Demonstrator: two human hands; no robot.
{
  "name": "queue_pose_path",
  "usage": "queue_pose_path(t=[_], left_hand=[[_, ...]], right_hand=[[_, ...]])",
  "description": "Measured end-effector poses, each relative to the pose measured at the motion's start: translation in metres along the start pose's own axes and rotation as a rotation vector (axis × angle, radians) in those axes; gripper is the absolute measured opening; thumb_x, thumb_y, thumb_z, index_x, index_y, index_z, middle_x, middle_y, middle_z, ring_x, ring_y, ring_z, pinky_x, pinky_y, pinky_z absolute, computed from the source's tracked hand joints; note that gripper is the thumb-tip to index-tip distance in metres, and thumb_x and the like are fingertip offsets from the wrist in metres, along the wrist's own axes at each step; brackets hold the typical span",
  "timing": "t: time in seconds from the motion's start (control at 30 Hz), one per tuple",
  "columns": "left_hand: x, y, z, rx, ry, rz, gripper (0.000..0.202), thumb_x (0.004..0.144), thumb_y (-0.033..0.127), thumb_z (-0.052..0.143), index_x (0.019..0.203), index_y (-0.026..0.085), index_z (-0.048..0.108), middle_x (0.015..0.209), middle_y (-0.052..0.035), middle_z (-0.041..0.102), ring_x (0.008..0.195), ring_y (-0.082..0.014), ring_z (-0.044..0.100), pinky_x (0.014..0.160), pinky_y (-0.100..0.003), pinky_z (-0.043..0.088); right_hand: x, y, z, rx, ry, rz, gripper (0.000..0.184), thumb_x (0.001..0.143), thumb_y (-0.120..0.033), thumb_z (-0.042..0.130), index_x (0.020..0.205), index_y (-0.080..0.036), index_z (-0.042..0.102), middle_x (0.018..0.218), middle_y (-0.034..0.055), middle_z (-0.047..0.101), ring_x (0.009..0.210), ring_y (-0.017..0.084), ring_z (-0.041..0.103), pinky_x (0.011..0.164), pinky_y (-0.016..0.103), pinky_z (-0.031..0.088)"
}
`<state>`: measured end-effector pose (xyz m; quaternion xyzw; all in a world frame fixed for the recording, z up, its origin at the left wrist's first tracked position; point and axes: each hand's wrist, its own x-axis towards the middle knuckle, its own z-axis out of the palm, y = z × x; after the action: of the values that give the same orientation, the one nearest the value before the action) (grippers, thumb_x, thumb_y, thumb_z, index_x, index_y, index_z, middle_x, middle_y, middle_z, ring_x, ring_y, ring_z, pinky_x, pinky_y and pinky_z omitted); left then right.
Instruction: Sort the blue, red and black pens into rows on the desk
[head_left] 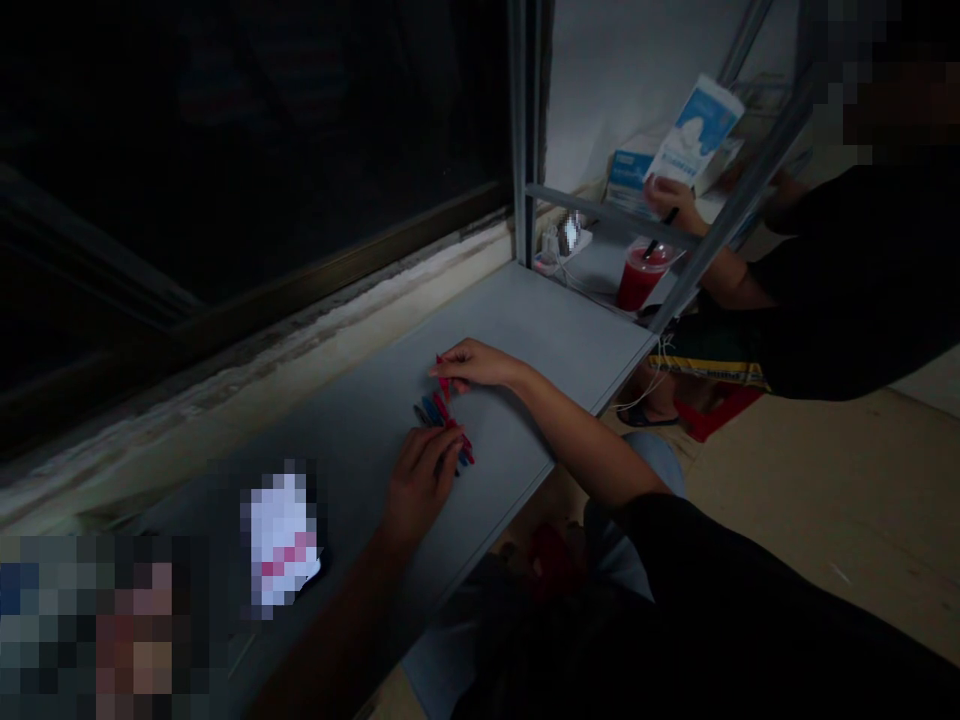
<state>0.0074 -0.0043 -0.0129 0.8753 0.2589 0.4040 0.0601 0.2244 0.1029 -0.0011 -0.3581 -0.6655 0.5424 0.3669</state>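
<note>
On the grey tabletop (337, 440), my right hand (474, 364) pinches a slim red pen part (443, 378); whether it is a cap or a whole pen is hard to tell in the dim light. Close below it, my left hand (422, 480) has its thumb and fingers closed at a red pen (453, 424). Several pens lie in a small bunch beneath and beside the left fingertips, among them a blue pen (430, 407) and a dark pen (418, 413). The left fingers partly cover the bunch.
A phone with a lit screen (283, 540) lies at the table's near left. Beyond a metal frame (615, 215), a cup of red drink (641, 275) with a straw stands near cables. Another person's hand (671, 195) holds a blue and white packet (696, 130). A dark window borders the left.
</note>
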Motion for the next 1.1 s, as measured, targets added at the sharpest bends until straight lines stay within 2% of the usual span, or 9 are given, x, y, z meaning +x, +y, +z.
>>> queue_pose_path(t=[0.23, 0.4, 0.67, 0.93, 1.1], left_hand=[[0.000, -0.002, -0.001, -0.019, -0.035, -0.051, 0.018, 0.106, 0.022, 0.059, 0.121, 0.023, 0.068, 0.107, -0.0070, 0.070, 0.100, -0.0193, 0.068, 0.094, -0.034, 0.059], [0.001, -0.001, 0.001, -0.008, -0.006, -0.081, 0.016, 0.106, 0.020, 0.056, 0.118, 0.023, 0.067, 0.107, -0.0064, 0.069, 0.100, -0.0196, 0.068, 0.094, -0.035, 0.060], [-0.001, -0.003, 0.005, -0.043, -0.070, -0.155, 0.017, 0.105, 0.028, 0.059, 0.120, 0.024, 0.066, 0.111, -0.0072, 0.067, 0.103, -0.0203, 0.070, 0.096, -0.036, 0.060], [-0.002, -0.005, 0.005, -0.047, -0.039, -0.138, 0.014, 0.106, 0.024, 0.058, 0.116, 0.023, 0.067, 0.109, -0.0067, 0.070, 0.102, -0.0196, 0.069, 0.098, -0.037, 0.059], [-0.002, -0.004, 0.004, -0.043, -0.064, -0.145, 0.016, 0.106, 0.027, 0.058, 0.118, 0.025, 0.068, 0.110, -0.0066, 0.070, 0.102, -0.0194, 0.070, 0.097, -0.036, 0.060]], right_hand=[[0.002, 0.002, 0.005, -0.011, -0.067, 0.014, 0.051, 0.092, -0.055, 0.072, 0.065, -0.014, 0.058, 0.050, -0.0058, 0.055, 0.047, 0.005, 0.046, 0.052, 0.019, 0.038], [0.003, 0.001, 0.010, -0.023, -0.024, 0.034, 0.053, 0.091, -0.057, 0.073, 0.064, -0.015, 0.057, 0.049, -0.0060, 0.055, 0.045, 0.005, 0.044, 0.050, 0.019, 0.037], [0.003, -0.002, 0.010, -0.040, -0.016, 0.057, 0.049, 0.094, -0.052, 0.071, 0.065, -0.015, 0.058, 0.053, -0.0043, 0.058, 0.047, 0.006, 0.049, 0.050, 0.019, 0.039], [0.003, 0.004, 0.006, -0.072, -0.046, 0.069, 0.048, 0.095, -0.051, 0.069, 0.065, -0.015, 0.057, 0.051, -0.0050, 0.057, 0.046, 0.005, 0.046, 0.051, 0.020, 0.038], [0.002, 0.003, 0.004, -0.067, -0.046, 0.072, 0.048, 0.094, -0.052, 0.070, 0.067, -0.014, 0.059, 0.053, -0.0041, 0.059, 0.048, 0.006, 0.050, 0.052, 0.020, 0.040]])
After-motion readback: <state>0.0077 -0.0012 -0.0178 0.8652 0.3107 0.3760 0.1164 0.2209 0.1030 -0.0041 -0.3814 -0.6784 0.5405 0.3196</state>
